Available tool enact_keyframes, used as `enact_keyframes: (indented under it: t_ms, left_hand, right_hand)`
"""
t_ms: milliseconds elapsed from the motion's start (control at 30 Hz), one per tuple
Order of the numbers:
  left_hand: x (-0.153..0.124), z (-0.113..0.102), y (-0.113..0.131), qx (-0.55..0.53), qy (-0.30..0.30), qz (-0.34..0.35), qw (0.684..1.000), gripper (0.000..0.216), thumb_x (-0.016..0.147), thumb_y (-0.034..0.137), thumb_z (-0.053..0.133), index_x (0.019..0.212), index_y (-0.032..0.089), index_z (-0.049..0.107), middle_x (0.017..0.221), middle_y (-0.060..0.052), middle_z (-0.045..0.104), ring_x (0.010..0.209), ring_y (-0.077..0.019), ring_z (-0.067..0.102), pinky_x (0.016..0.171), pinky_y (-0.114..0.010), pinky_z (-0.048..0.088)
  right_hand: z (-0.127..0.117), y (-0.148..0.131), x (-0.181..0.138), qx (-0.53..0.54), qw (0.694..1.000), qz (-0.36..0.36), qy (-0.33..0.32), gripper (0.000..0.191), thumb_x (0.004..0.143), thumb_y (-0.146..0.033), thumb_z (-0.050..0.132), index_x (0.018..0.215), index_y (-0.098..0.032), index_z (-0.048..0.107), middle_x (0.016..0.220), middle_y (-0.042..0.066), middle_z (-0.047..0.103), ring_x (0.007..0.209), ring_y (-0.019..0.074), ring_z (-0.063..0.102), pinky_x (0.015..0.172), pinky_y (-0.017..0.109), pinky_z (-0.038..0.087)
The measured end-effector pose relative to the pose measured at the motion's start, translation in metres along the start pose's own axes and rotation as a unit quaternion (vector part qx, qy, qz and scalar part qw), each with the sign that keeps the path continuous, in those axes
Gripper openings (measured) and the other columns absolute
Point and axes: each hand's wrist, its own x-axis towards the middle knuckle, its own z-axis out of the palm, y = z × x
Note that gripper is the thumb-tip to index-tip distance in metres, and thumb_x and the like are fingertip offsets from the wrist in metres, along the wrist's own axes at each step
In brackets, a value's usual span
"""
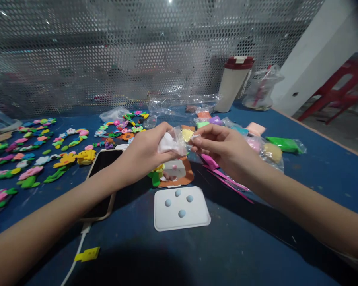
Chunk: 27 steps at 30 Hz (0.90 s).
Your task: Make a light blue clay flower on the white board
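A blue-topped worktable (289, 190) is backed by a perforated metal screen (107, 51), with a white pillar (313, 59) and a red plastic stool (337, 91) beyond it at 2 o'clock. A tumbler with a dark red lid (234, 83) is stood at 1 o'clock near the far edge, just beside a crumpled plastic bag (261, 89). Colourful clay flowers (30, 172) are laid out in loose rows at 10 o'clock, apparently spaced so that the pieces are kept apart, while a packet of green modelling clay (282, 144) is placed among other clay packets at 2 o'clock. A smartphone (103, 186) lies beneath the left forearm, with its white charging cable (77, 254) trailing toward the near edge. At 6 o'clock, four pale blue clay balls (181, 213) are set well apart on a white tile (164, 216), seemingly to stop them from sticking together. Above an orange clay frame (185, 174), a transparent bag of white clay (170, 143) is gripped in the closed left hand (141, 155). Its upper edge is pinched by the fingertips (197, 137) of the half-closed right hand (223, 149), so that the film appears to be held taut. Pale yellow clay (187, 135) is seen at the bag, though whether it lies inside cannot be told.
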Motion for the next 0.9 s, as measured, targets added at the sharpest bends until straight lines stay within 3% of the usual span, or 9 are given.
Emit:
enact_keyframes:
  t_ms: [200,333,433,567,767,900]
  left_hand:
    - [0.0007,-0.0005,-0.0022,0.007,0.001,0.012,1.0,0.023,0.076,0.028,0.069,0.09,0.018,0.053,0.07,0.005,0.056,0.057,-0.0108,0.048,0.055,-0.021,0.033]
    - [0.0009,-0.0018,-0.0013,0.016,0.002,0.004,1.0,0.024,0.076,0.028,0.069,0.09,0.017,0.052,0.071,0.005,0.056,0.058,-0.0113,0.049,0.055,-0.022,0.033]
    - [0.0007,-0.0025,-0.0003,0.022,0.001,0.0,1.0,0.025,0.076,0.028,0.069,0.09,0.018,0.052,0.07,0.005,0.055,0.058,-0.0116,0.049,0.055,-0.022,0.033]
    - [0.0003,-0.0021,-0.0008,0.025,-0.008,0.009,1.0,0.024,0.077,0.03,0.067,0.092,0.018,0.052,0.069,0.004,0.056,0.057,-0.0122,0.049,0.055,-0.023,0.033]
    - [0.0012,-0.0015,-0.001,0.023,-0.002,0.011,1.0,0.024,0.077,0.029,0.068,0.089,0.017,0.053,0.072,0.003,0.057,0.06,-0.0126,0.051,0.056,-0.023,0.033]
    - [0.0015,-0.0011,-0.0016,0.024,-0.007,0.01,1.0,0.024,0.076,0.029,0.069,0.09,0.017,0.053,0.071,0.004,0.056,0.059,-0.0124,0.05,0.056,-0.023,0.033]
  right_hand:
    - [0.0034,-0.0017,-0.0037,-0.071,0.996,-0.059,-0.019,0.022,0.072,-0.015,0.072,0.089,-0.02,0.058,0.071,-0.003,0.063,0.066,0.0112,0.061,0.06,0.024,0.048]
    - [0.004,-0.0037,-0.0061,-0.13,0.986,-0.099,-0.023,0.005,0.08,-0.019,0.065,0.081,-0.018,0.061,0.071,-0.003,0.061,0.06,0.0082,0.054,0.055,0.022,0.043]
    - [0.0037,-0.0046,-0.0069,-0.149,0.984,-0.098,-0.021,0.012,0.082,-0.022,0.063,0.073,-0.017,0.058,0.065,-0.004,0.056,0.055,0.0075,0.049,0.052,0.023,0.041]
    - [0.004,-0.0039,-0.008,-0.168,0.98,-0.101,-0.014,0.017,0.075,-0.022,0.071,0.071,-0.018,0.055,0.065,-0.004,0.056,0.056,0.0083,0.052,0.053,0.023,0.043]
    - [0.0045,0.0002,-0.009,-0.157,0.982,-0.105,-0.005,0.008,0.087,-0.022,0.057,0.094,-0.02,0.058,0.082,0.002,0.066,0.079,0.0149,0.066,0.073,0.031,0.052]
    - [0.0021,-0.0002,-0.0084,-0.22,0.971,-0.091,0.003,0.013,0.085,-0.027,0.059,0.08,-0.016,0.065,0.068,0.001,0.064,0.064,0.0135,0.061,0.059,0.028,0.048]
